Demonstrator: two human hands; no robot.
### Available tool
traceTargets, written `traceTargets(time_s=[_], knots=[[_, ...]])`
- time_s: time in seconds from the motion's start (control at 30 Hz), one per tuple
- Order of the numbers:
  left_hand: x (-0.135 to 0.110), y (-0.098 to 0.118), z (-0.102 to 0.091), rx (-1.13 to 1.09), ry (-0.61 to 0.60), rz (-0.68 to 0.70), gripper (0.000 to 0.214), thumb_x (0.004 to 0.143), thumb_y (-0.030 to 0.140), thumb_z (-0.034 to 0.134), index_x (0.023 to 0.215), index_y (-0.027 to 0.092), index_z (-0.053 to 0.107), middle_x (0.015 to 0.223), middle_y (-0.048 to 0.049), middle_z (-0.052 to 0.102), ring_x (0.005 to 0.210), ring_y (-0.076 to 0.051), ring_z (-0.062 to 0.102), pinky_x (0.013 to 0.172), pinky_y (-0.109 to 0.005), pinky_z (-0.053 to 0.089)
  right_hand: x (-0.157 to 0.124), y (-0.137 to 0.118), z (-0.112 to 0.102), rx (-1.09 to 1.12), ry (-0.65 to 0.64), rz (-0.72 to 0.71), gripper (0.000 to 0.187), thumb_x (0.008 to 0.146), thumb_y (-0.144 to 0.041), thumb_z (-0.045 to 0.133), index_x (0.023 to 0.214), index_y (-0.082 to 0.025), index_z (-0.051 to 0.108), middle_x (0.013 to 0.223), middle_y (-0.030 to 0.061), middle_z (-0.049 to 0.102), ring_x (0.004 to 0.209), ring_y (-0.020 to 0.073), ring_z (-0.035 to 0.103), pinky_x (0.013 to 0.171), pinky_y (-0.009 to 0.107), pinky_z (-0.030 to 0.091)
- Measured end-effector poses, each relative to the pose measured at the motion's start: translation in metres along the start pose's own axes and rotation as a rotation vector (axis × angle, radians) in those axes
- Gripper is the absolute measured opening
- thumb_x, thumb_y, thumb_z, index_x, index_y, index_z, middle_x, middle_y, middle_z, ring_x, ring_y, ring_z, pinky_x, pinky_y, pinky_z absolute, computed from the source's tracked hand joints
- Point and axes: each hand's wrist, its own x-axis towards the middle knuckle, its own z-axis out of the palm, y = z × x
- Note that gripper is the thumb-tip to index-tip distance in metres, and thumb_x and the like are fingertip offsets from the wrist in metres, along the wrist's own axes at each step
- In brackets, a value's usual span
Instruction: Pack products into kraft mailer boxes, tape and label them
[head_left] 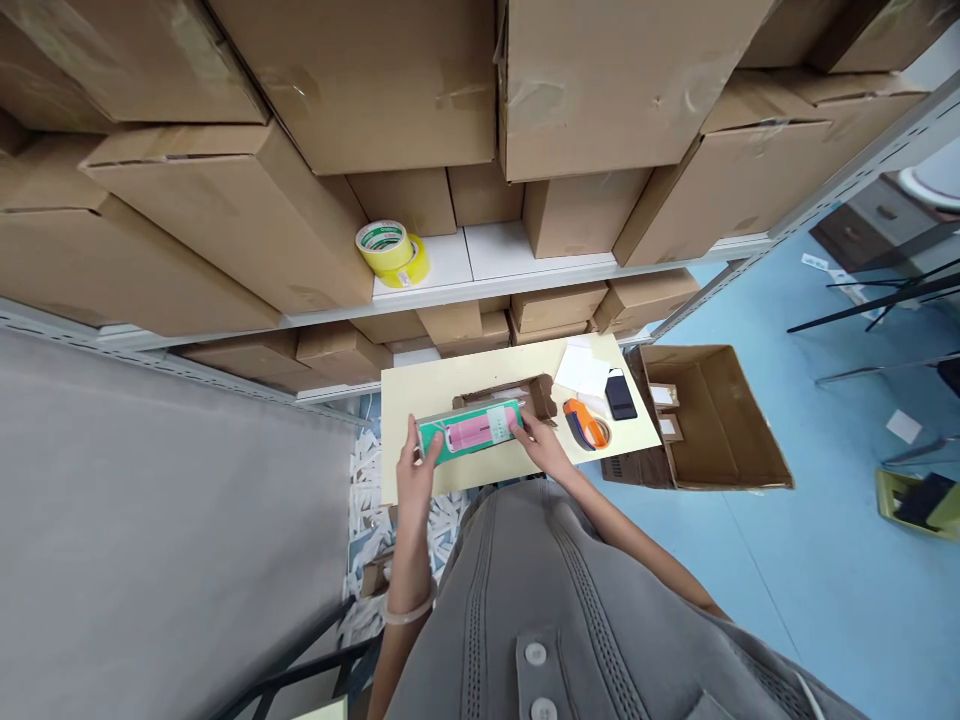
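Between my two hands is a long, flat green retail box (470, 430) with a pink item pictured or showing on its front; I cannot tell which. My left hand (416, 465) grips its left end, thumb on the front. At the right end, my right hand (541, 440) pinches the edge with the thumb over the face. Just behind the box, an open brown cardboard carton (541, 396) lies on the cream tabletop (401, 395), partly hidden by the green box. An orange tape dispenser (585, 424) sits right of my right hand.
A dark phone (620, 394) and white papers (581, 368) lie on the table's right part. A large open carton (724, 420) stands on the floor to the right. Shelves of cardboard boxes (360, 90) rise ahead, with yellow tape rolls (394, 255). Paper scraps (365, 475) cover the floor at left.
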Motion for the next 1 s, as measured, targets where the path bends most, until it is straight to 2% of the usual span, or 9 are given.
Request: traceTargets(time_s=[0.1,0.17,0.3,0.4,0.5,0.67,0.77,0.87,1.0], knots=[[-0.010,0.011,0.025,0.038,-0.056,-0.076,0.079,0.088,0.059,0.056,0.155,0.026,0.029,0.148,-0.0081,0.051,0.133,-0.024,0.051,0.106,-0.035,0.045,-0.006,0.019,-0.014,-0.045,0.101,0.089,0.043,0.095,-0.047,0.041,0.118,-0.018,0.063,0.081,0.0039,0.070,0.069,0.0206,0.062,0.068,0.030,0.049],[-0.014,0.016,0.040,0.074,-0.108,-0.076,0.079,0.090,0.058,0.053,0.156,0.024,0.027,0.146,-0.0100,0.053,0.133,-0.025,0.051,0.107,-0.038,0.043,-0.008,0.030,-0.022,-0.072,0.152,0.132,0.043,0.095,-0.048,0.040,0.116,-0.019,0.063,0.077,0.0032,0.068,0.064,0.0200,0.059,0.064,0.029,0.047],[-0.011,0.016,0.062,0.168,-0.201,-0.079,0.076,0.095,0.053,0.045,0.156,0.012,0.025,0.142,-0.0173,0.056,0.127,-0.029,0.056,0.101,-0.040,0.045,-0.004,0.043,-0.033,-0.173,0.200,0.184,0.043,0.096,-0.044,0.038,0.117,-0.017,0.064,0.072,0.0033,0.067,0.060,0.0208,0.059,0.061,0.029,0.044],[-0.003,0.014,0.071,0.266,-0.270,-0.066,0.066,0.097,0.046,0.040,0.152,0.009,0.032,0.130,-0.0196,0.064,0.116,-0.031,0.063,0.092,-0.040,0.049,0.004,0.043,-0.036,-0.313,0.215,0.224,0.040,0.098,-0.037,0.038,0.123,-0.016,0.061,0.081,0.0066,0.071,0.069,0.0222,0.064,0.063,0.028,0.044],[0.007,0.015,0.077,0.350,-0.298,-0.049,0.058,0.098,0.038,0.040,0.147,0.008,0.040,0.117,-0.0196,0.070,0.108,-0.032,0.067,0.086,-0.038,0.051,0.013,0.039,-0.037,-0.440,0.185,0.272,0.036,0.100,-0.031,0.039,0.125,-0.016,0.059,0.096,0.0102,0.073,0.085,0.0232,0.068,0.069,0.026,0.044],[0.028,0.012,0.089,0.352,-0.235,-0.029,0.054,0.096,0.028,0.042,0.147,0.010,0.041,0.129,-0.0192,0.065,0.117,-0.032,0.063,0.092,-0.040,0.050,0.032,0.033,-0.034,-0.562,0.124,0.348,0.037,0.100,-0.028,0.041,0.129,-0.012,0.056,0.104,0.0156,0.073,0.093,0.0260,0.069,0.077,0.029,0.045],[0.038,0.005,0.094,0.302,-0.191,0.011,0.057,0.094,0.025,0.043,0.149,0.011,0.037,0.142,-0.0179,0.055,0.132,-0.031,0.052,0.104,-0.043,0.046,0.041,0.034,-0.032,-0.502,0.106,0.303,0.039,0.097,-0.025,0.043,0.131,-0.012,0.056,0.109,0.0159,0.073,0.098,0.0270,0.069,0.083,0.031,0.048],[0.041,-0.004,0.091,0.255,-0.168,0.127,0.060,0.094,0.026,0.044,0.151,0.010,0.034,0.154,-0.0166,0.041,0.144,-0.028,0.038,0.115,-0.042,0.036,0.044,0.039,-0.031,-0.382,0.173,0.198,0.045,0.095,-0.023,0.044,0.138,-0.016,0.052,0.124,0.0141,0.068,0.111,0.0258,0.066,0.094,0.033,0.049],[0.038,-0.025,0.075,0.209,-0.115,0.245,0.056,0.097,0.033,0.041,0.151,0.018,0.036,0.155,-0.0097,0.042,0.144,-0.024,0.039,0.120,-0.039,0.033,0.037,0.052,-0.038,-0.262,0.284,0.161,0.049,0.094,-0.028,0.042,0.139,-0.013,0.053,0.136,0.0152,0.061,0.123,0.0264,0.060,0.105,0.039,0.046]])
